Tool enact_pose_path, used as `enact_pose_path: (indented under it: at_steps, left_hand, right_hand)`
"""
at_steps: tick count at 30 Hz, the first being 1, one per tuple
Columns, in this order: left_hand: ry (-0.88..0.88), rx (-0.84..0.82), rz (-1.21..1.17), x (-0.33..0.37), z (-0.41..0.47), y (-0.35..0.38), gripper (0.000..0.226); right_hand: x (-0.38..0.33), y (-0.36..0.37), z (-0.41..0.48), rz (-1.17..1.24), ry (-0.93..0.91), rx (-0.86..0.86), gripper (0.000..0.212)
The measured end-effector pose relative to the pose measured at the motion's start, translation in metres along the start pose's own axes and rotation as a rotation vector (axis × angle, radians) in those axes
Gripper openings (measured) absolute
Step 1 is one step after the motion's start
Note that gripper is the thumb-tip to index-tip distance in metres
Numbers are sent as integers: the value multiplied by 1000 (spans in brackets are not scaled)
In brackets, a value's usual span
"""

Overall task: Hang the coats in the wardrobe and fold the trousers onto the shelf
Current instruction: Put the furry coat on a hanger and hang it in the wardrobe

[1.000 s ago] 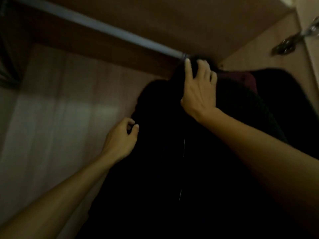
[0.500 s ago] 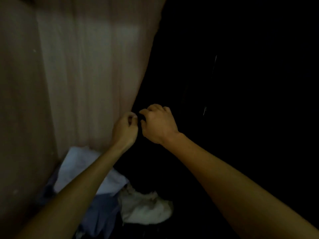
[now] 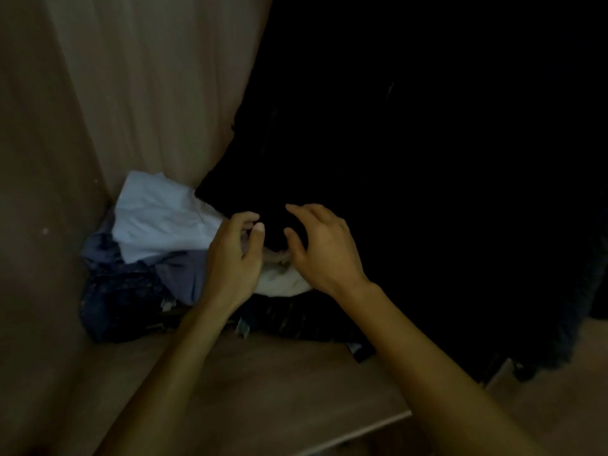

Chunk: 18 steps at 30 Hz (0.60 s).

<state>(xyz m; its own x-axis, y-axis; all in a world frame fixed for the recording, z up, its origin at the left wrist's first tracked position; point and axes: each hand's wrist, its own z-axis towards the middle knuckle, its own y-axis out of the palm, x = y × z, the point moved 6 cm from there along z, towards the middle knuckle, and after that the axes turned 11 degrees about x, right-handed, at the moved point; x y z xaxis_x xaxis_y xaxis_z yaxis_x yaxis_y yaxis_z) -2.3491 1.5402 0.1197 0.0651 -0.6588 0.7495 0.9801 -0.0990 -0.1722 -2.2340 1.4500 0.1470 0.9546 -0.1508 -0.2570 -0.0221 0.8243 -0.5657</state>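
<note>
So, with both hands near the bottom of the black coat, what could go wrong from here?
The black coat hangs down to the heap of clothes on the wardrobe floor, so its hem may catch or crease there. The left hand and right hand are open in front of the coat; a tug might pull it crooked. The poor light hides most of the coat's detail.

One head cam only, looking fwd and steeply down into the wardrobe [image 3: 158,77] interior, close in. Both forearms enter from the bottom edge; shelf [image 3: 279,373] fills the lower frame, hanging black coat [image 3: 427,159] the right side.
</note>
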Motion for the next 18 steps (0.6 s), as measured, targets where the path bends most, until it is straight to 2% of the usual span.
enact_pose_path:
  at_steps: [6, 12, 18]
  left_hand:
    - [13, -93, 57, 34, -83, 8, 32]
    - [60, -218, 103, 90, -183, 43, 26]
    - [120, -413, 68, 145, -287, 95, 20]
  right_hand:
    - [29, -51, -94, 163, 84, -33, 39]
    - [75, -128, -197, 183, 234, 13, 37]
    - [118, -204, -294, 205, 448, 74, 38]
